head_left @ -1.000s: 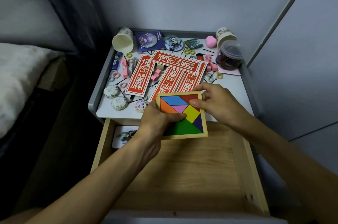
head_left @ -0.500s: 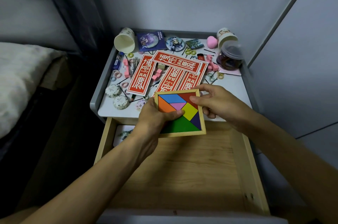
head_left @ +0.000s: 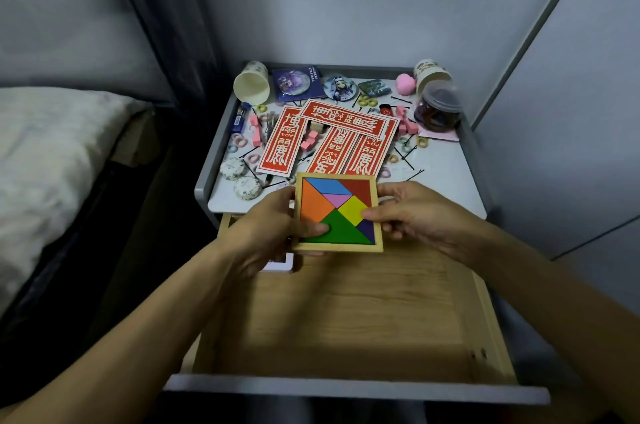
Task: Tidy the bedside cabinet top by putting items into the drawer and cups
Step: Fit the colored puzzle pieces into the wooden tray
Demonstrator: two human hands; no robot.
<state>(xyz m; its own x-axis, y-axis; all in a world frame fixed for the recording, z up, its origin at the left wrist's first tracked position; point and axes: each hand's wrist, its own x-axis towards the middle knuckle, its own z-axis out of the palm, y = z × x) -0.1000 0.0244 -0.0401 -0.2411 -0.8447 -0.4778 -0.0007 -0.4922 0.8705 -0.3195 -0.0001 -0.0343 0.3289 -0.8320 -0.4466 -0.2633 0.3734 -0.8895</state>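
Both hands hold a tangram puzzle (head_left: 337, 212), a square wooden frame filled with coloured pieces, in the air over the front edge of the bedside cabinet top (head_left: 446, 181) and the back of the open drawer (head_left: 346, 319). The left hand (head_left: 266, 226) has its grip closed on the frame's left side, thumb lying on the green piece and fingers tucked beneath. The right hand (head_left: 415, 215) has its grip closed on the right side, thumb pressed on the face near the yellow and purple pieces, fingers curled behind the edge. The puzzle tilts slightly, its face towards the camera.

In the drawer a white-edged card (head_left: 278, 264) lies at the back left corner, partly hidden by the left hand.

On the cabinet top, red paper strips (head_left: 346, 136) with pale characters overlap in the middle. A paper cup (head_left: 251, 84) lies on its side at the back left; a second paper cup (head_left: 431, 73) sits at the back right, with a clear lidded jar (head_left: 440, 108) just in front of it and a pink sponge (head_left: 405, 83) beside it. A round badge (head_left: 340, 87), pink blocks (head_left: 310, 141), hair ties and hairpins are scattered about. A bed (head_left: 52, 146) stands to the left.
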